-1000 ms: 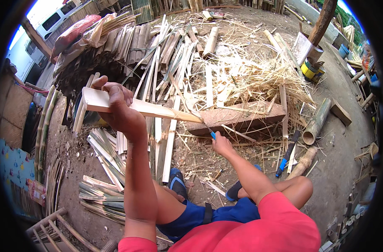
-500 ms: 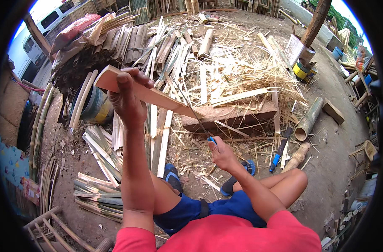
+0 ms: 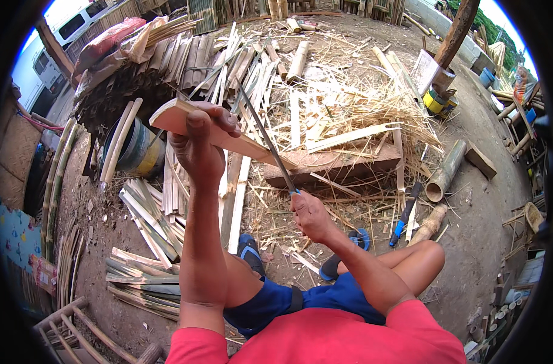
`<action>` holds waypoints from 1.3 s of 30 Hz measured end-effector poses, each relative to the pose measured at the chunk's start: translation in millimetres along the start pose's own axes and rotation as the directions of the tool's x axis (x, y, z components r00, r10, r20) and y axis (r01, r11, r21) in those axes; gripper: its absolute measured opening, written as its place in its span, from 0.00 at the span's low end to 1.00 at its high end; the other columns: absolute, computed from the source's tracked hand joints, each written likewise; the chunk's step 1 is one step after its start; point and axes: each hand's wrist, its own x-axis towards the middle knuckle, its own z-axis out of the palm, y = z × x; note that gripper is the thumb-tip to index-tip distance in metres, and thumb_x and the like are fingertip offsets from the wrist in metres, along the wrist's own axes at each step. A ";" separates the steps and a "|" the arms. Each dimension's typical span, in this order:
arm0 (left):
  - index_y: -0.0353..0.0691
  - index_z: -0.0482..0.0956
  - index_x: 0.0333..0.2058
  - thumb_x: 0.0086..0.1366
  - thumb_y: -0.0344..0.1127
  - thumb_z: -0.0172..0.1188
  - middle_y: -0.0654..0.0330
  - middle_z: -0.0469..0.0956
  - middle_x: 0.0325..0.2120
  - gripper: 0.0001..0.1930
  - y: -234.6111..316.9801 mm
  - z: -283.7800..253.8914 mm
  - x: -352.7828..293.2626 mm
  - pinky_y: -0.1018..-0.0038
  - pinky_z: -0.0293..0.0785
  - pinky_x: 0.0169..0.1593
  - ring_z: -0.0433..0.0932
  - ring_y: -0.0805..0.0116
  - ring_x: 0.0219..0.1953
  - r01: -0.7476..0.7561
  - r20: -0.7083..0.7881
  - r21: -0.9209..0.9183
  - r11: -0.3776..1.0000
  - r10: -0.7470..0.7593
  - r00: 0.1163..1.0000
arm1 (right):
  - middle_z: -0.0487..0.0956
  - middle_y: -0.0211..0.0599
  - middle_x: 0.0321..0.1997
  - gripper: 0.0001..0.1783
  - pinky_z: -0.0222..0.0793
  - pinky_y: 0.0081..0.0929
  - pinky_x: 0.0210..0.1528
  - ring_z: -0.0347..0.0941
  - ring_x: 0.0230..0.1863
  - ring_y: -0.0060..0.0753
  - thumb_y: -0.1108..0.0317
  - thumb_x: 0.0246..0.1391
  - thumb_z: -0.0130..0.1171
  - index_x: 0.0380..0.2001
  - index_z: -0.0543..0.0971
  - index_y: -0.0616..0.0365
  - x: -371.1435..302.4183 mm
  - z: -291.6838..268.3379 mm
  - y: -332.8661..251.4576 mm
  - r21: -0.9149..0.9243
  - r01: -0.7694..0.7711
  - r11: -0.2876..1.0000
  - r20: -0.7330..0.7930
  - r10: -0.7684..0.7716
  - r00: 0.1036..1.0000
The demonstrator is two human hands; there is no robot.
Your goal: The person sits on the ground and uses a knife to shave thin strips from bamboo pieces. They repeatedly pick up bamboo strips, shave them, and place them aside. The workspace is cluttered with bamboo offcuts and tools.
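My left hand [image 3: 198, 148] grips the upper end of a wide split-bamboo slat [image 3: 246, 145], thumb on the near side and fingers over the far side. The slat slopes down to the right, its lower end at the left end of a thick wooden block [image 3: 343, 168]. In my right hand [image 3: 314, 217] is the handle of a long, thin-bladed knife [image 3: 266, 134]. Its dark blade points up and away to the left, crossing the slat close to its lower end. My fist hides most of the blue handle.
Shavings [image 3: 373, 106] heap behind the block. Bamboo strips [image 3: 146, 218] lie in bundles at left, near a bucket [image 3: 137, 148]. To the right are another blue-handled blade [image 3: 405, 215], a bamboo tube [image 3: 446, 173] and a wooden post [image 3: 458, 33].
My right hand has shifted slightly left, and the knife blade now angles more upright with its side showing wider. My left hand and the slat's upper end have moved a little right.
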 end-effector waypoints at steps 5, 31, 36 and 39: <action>0.35 0.75 0.36 0.70 0.52 0.58 0.57 0.75 0.22 0.21 1.7 -5.3 -0.2 0.69 0.74 0.32 0.74 0.67 0.25 0.025 -0.008 -0.010 1.000 -0.025 1.000 | 0.66 0.37 0.18 0.30 0.62 0.36 0.29 0.62 0.22 0.34 0.42 0.70 0.39 0.29 0.69 0.60 7.7 4.1 -10.5 -0.266 0.212 0.940 -0.041 -0.231 0.972; 0.38 0.75 0.32 0.70 0.54 0.57 0.64 0.72 0.23 0.22 2.8 17.8 5.3 0.72 0.74 0.34 0.75 0.72 0.26 0.056 -0.449 0.306 0.950 0.092 0.889 | 0.70 0.47 0.20 0.24 0.62 0.41 0.27 0.63 0.21 0.51 0.47 0.70 0.44 0.32 0.68 0.61 34.8 37.5 -9.4 -0.173 0.060 0.983 -0.245 -0.102 0.964; 0.39 0.74 0.31 0.70 0.54 0.56 0.64 0.73 0.22 0.22 3.6 11.3 3.0 0.72 0.74 0.36 0.75 0.72 0.26 0.057 -0.443 0.314 0.948 0.093 0.892 | 0.72 0.51 0.22 0.24 0.63 0.44 0.28 0.67 0.24 0.56 0.48 0.69 0.46 0.32 0.69 0.60 35.2 46.1 56.6 -0.150 0.171 0.974 -0.187 -0.198 0.962; 0.39 0.74 0.31 0.70 0.55 0.57 0.65 0.73 0.22 0.22 4.3 5.8 3.1 0.72 0.74 0.36 0.75 0.72 0.26 0.068 -0.453 0.318 0.945 0.088 0.887 | 0.76 0.56 0.26 0.25 0.67 0.50 0.32 0.74 0.31 0.66 0.46 0.68 0.46 0.32 0.71 0.61 50.8 50.5 128.9 -0.228 -0.038 0.973 -0.356 -0.047 0.933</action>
